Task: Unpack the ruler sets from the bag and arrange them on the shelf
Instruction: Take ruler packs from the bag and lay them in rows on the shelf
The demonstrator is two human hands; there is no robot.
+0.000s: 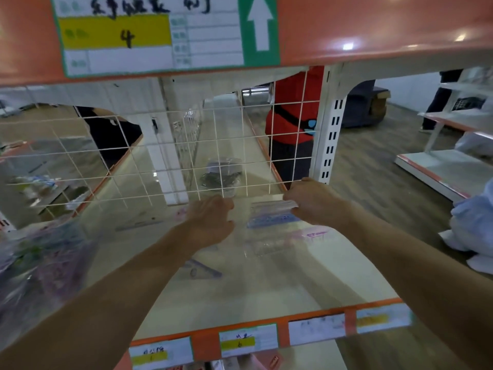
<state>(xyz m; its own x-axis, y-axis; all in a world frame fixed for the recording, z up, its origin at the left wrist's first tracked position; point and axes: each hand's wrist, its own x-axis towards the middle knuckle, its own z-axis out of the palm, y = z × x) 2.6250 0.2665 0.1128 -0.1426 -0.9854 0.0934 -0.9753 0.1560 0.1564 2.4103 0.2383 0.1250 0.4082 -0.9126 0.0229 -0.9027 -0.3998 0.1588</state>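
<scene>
Head view has both your arms reaching deep into the shelf, a pale board whose orange front lip carries paper labels. Your right hand is curled round the far end of a ruler set in a clear sleeve with blue showing inside, its fingers pinching the top edge. The set sits low over the board near the back, just in front of the wire mesh. Your left hand is just beside the set on its left, fingers bent inward. Blur keeps you from telling whether it holds anything. The two hands are apart, with the set's left edge between them.

A second clear pack with pink print lies flat on the board just nearer you than the held set. A blurred purple strip lies by your left forearm and a grey strip lies towards the mesh. The bag, clear plastic with mixed colours inside, shows at the left edge beside your left arm. Behind the mesh are a dark wrapped bundle and a person in a red top. Overhead, an orange beam bears a yellow-banded label marked 4.
</scene>
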